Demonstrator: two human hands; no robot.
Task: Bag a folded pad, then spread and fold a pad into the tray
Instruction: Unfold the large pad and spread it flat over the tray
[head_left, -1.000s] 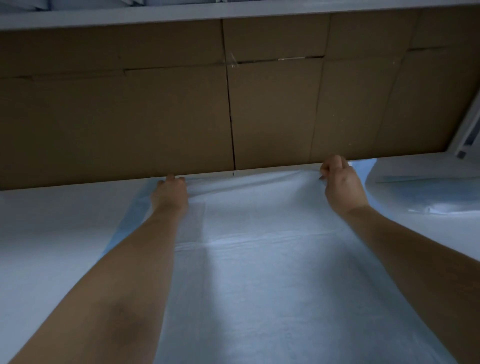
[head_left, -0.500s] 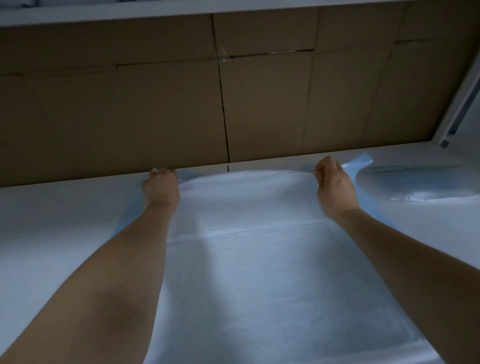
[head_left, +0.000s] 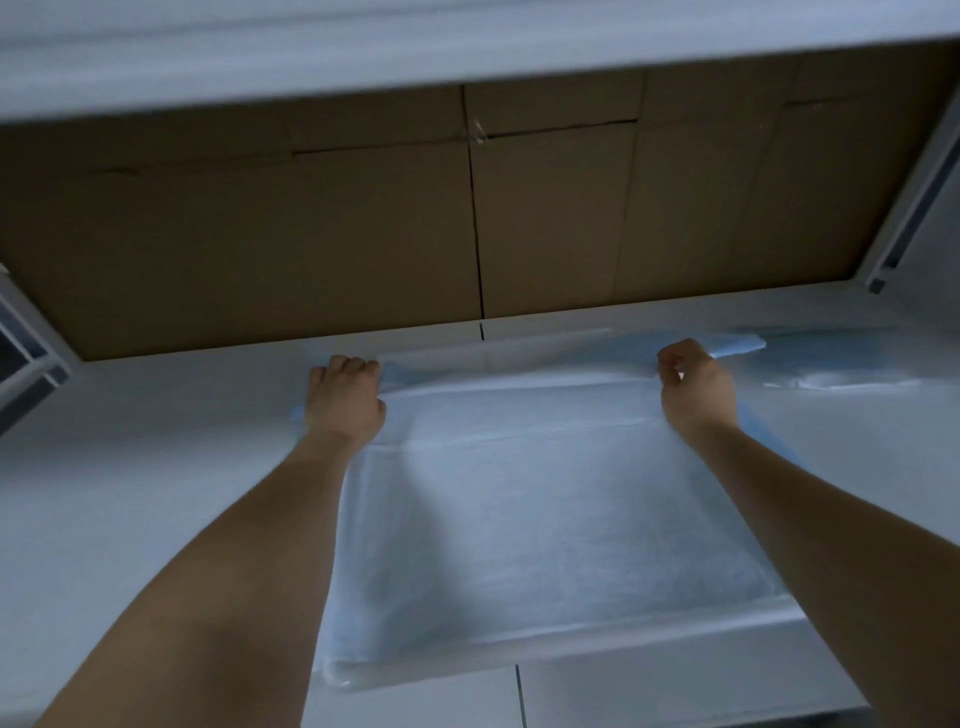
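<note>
— Brown cardboard (head_left: 363, 234) lines the whole back, panels butted together with a dark seam down the middle, and a white shelf (head_left: 467, 41) hangs over it. What's on the table (head_left: 130, 493) below?

— One pad (head_left: 545, 519), white on top with a blue edge, spread flat across the pale surface. Its near edge lies close to the table's front, and its far edge sits just short of the cardboard.

— And the hands?

— Both reach out to the far edge, arms stretched over the pad's two sides. The left hand (head_left: 345, 400) has its fingers curled down onto the far left corner, where a bit of blue backing peeks out beside the knuckles. It seems to grip the edge, though the fingertips are hidden under the hand.

— The right one?

— The right hand (head_left: 696, 387) pinches the far right edge between thumb and bent fingers, lifting it slightly. A blue flap sticks out past it toward the right.

— Anything else nearby?

— A clear bag (head_left: 841, 379) lies on the table to the right of the pad, shiny and wrinkled; I can't tell what's in it. White frame posts (head_left: 914, 197) stand at the right and left ends of the cardboard.

— A tray?

— I can't pick one out from where I stand.
</note>
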